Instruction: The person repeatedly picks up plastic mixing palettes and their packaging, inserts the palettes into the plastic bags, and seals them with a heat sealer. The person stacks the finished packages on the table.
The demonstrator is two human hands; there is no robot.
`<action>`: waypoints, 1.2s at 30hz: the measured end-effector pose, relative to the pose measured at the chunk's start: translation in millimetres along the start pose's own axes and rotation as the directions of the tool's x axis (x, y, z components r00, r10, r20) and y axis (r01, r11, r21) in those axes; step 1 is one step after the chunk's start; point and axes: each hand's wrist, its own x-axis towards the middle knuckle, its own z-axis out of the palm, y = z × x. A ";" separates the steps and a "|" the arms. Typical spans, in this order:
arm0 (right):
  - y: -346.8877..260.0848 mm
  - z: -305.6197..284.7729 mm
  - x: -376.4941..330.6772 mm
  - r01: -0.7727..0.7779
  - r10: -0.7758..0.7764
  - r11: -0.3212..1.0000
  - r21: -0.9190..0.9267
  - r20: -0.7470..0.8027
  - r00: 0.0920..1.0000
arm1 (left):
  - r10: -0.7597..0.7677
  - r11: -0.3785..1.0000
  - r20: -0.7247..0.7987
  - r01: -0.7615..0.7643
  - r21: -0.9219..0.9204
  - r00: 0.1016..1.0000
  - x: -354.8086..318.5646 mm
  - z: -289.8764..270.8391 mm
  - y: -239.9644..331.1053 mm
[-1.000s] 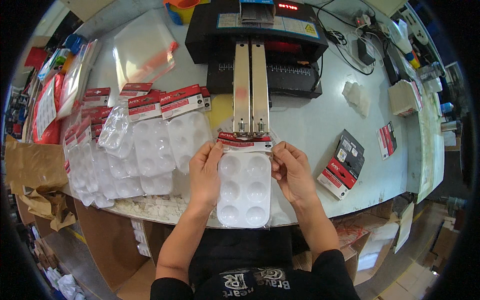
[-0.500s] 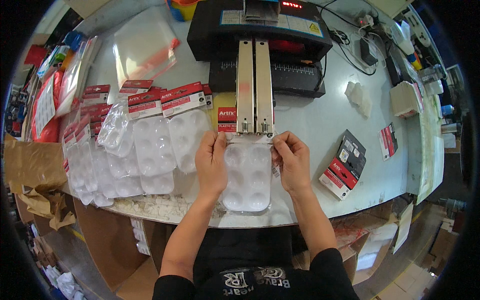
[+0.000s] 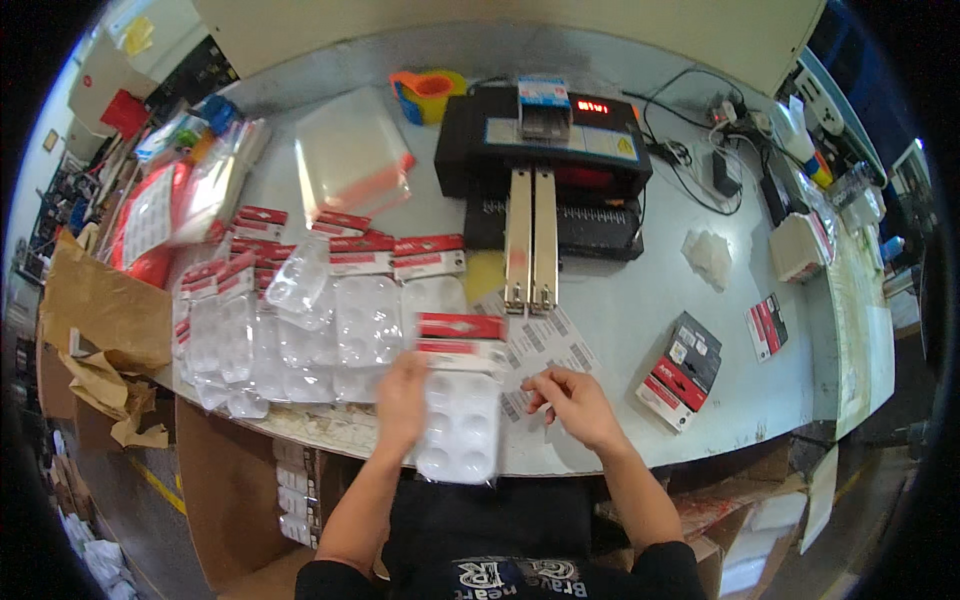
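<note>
- Head view, change: half a second ago both hands held the clear blister pack up at the end of the twin metal rails (image 3: 531, 240) of the black machine (image 3: 545, 150). The pack is off the rails now, lower centre of frame, and slid toward the left.
- Left hand (image 3: 402, 392) keeps the blister pack (image 3: 458, 415) by its left edge; fingers look curled onto it, motion blur hides the exact pinch.
- Right hand (image 3: 572, 400) has let go of the pack. It sits just right of it, fingers loosely bent, tips on the sheet of barcode labels (image 3: 540, 350) lying below the rail ends. Whether it pinches a label, cannot tell.
- Reading: this pack looks done at the machine and seems headed for the pile on the left.
- The pack: clear plastic with round wells, red-and-white header card on top, lower end hanging over the table edge.
- Pile of finished packs (image 3: 300, 320), centre left: same clear trays, red header cards, overlapping in rows.
- Stack of clear bags (image 3: 350, 155) with a red strip, upper left centre.
- Orange and green tape dispenser (image 3: 428, 92), top centre, beside the machine.
- Black and red small cartons (image 3: 685, 370), lower right of the table; one more red-white card farther right.
- Brown paper (image 3: 95, 320) at the left edge.
</note>
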 end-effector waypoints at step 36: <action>-44.6 155.7 122.1 0.130 -0.292 0.847 -0.515 -0.248 0.924 | 0.425 0.352 0.082 -0.248 0.902 0.901 199.0 -128.6 -30.3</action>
